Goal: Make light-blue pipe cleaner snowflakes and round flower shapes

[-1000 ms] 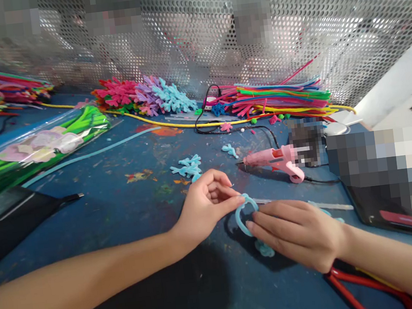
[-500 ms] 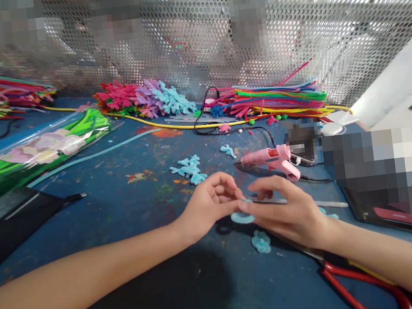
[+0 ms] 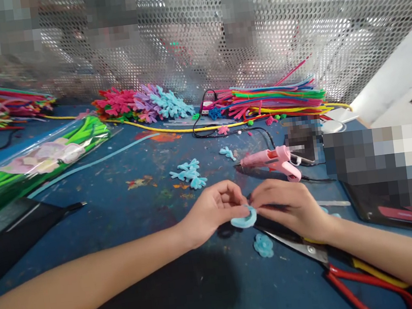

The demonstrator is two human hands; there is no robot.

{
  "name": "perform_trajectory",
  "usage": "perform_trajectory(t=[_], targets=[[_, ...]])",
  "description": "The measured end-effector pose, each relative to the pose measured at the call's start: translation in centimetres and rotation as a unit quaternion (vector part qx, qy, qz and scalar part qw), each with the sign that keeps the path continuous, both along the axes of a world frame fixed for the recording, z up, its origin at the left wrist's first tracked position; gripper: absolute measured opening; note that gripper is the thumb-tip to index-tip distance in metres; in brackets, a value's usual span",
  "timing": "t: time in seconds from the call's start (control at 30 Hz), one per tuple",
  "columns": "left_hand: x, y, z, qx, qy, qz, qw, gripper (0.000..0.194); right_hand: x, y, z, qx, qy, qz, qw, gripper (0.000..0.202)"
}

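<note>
A curled light blue pipe cleaner (image 3: 244, 221) is held between my two hands, bent into a crescent. My left hand (image 3: 215, 209) pinches it between thumb and fingers. From the other side my right hand (image 3: 294, 208) closes its thumb and fingertips at the upper end of the curl; the exact grip there is partly hidden. Just below lies a small light blue pipe cleaner flower (image 3: 263, 245). Red-handled scissors (image 3: 311, 250) rest under my right wrist. Beyond my hands are light blue branched pieces (image 3: 189, 172) and a smaller one (image 3: 227, 153).
A pink glue gun (image 3: 266, 158) lies past my right hand, its cord trailing back. Bundled pipe cleaners (image 3: 274, 98) and finished branched pieces (image 3: 121, 102) line the perforated metal panel (image 3: 191, 27). On the left are a bag of green pipe cleaners (image 3: 43, 158) and a black pouch (image 3: 21, 230).
My right fingers have come together onto the pipe cleaner, where they were spread before. The curl is turned and shows as a crescent, and more of the scissor blades is visible.
</note>
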State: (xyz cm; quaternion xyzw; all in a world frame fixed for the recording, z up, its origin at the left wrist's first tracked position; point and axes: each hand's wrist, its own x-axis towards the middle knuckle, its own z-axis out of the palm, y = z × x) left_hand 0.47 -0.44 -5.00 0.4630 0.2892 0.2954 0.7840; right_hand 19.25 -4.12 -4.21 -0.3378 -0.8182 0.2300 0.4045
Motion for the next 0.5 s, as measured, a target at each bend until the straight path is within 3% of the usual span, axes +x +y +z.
perform_trajectory(t=[0.27, 0.4, 0.5], targets=[[0.02, -0.27, 0.39, -0.010, -0.045, 0.008, 0.999, 0.035, 0.37, 0.44, -0.22, -0.040, -0.087, -0.065, 0.993, 0.014], [-0.06, -0.46, 0.70, -0.022, -0.071, 0.004, 0.997, 0.035, 0.39, 0.50, -0.56, 0.007, -0.112, -0.113, 0.987, 0.016], [-0.01, -0.38, 0.56, -0.020, -0.070, 0.012, 0.997, 0.035, 0.16, 0.07, -0.49, 0.054, -0.118, -0.111, 0.985, 0.016]])
